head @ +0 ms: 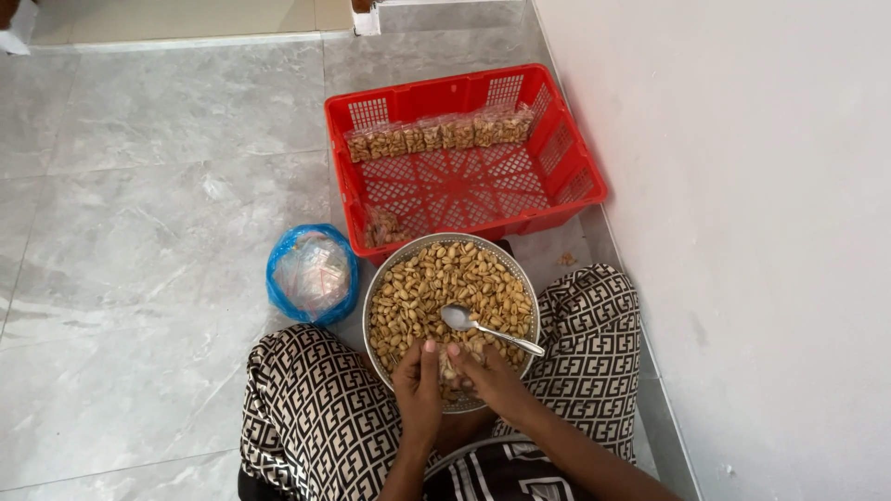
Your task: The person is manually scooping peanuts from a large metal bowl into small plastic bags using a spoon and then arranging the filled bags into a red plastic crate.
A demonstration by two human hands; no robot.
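Both hands, left hand (418,382) and right hand (484,374), pinch a small clear packet (448,365) over the bowl of nuts (419,288) in the lap; a spoon (483,326) lies inside, red crate (566,176) beyond.

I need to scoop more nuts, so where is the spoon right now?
The spoon lies on the nuts in the round metal bowl, right of centre, just above the right hand.
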